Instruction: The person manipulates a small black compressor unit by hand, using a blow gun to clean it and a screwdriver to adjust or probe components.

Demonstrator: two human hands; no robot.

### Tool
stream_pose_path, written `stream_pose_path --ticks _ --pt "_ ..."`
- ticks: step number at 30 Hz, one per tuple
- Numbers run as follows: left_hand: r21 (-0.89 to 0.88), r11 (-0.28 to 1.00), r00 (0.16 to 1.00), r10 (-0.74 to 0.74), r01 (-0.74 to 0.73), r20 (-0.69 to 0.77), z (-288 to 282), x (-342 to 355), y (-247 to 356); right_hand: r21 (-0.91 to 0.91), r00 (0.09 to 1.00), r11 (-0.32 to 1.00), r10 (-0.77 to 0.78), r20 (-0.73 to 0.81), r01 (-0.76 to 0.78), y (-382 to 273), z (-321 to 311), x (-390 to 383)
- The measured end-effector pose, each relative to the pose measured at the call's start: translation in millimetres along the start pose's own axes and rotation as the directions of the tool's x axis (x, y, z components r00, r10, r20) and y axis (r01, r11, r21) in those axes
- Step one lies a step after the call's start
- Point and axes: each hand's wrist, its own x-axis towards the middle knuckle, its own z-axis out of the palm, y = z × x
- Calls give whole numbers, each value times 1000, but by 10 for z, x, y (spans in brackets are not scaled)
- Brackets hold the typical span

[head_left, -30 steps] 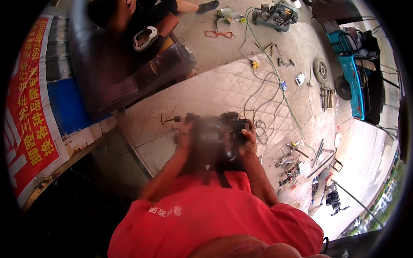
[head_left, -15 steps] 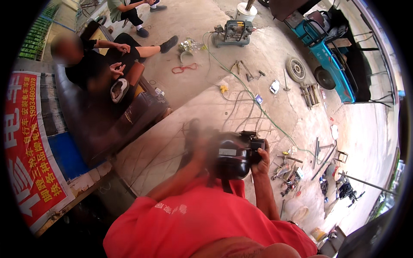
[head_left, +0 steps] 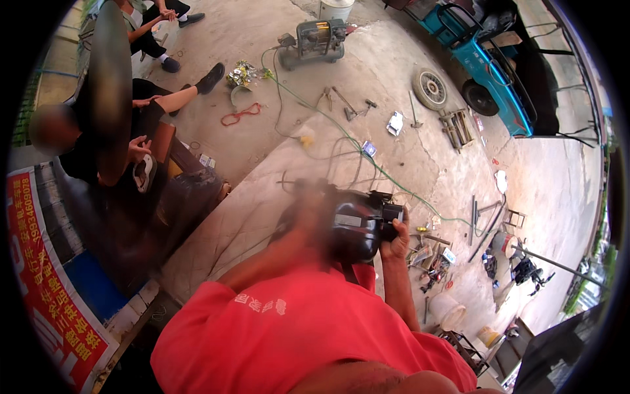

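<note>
Against right fingers (head_left: 399, 228), black casing (head_left: 362, 238), gripped at edge; left fingers (head_left: 314, 205) blurred, hold unclear.

Compressor (head_left: 313, 44) stands on floor (head_left: 377, 65), white bucket (head_left: 336, 10) just behind. Green hose (head_left: 384, 172) trails across floor. Loose wheel (head_left: 430, 89) near blue cart (head_left: 487, 72). Red banner (head_left: 49, 279) lower left.

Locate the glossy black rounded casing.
Head view, slightly right of centre: the glossy black rounded casing is just beyond the red shirt, with the bare right hand at its right end.
</note>
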Motion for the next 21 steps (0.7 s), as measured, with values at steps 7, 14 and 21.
stream_pose_path --ticks 7,14,21 --pt "210 949 966 252 -236 -54 702 1407 -764 24 1000 1000 2 25 -2 -472 -73 1117" --pt "-234 919 940 271 -317 -209 1566 2896 -961 -23 993 998 63 96 -61 -957 -517 2754" --pt "-844 534 990 -140 62 -16 2415 4063 -564 -119 995 988 99 7 -97 -1254 -1019 4162"
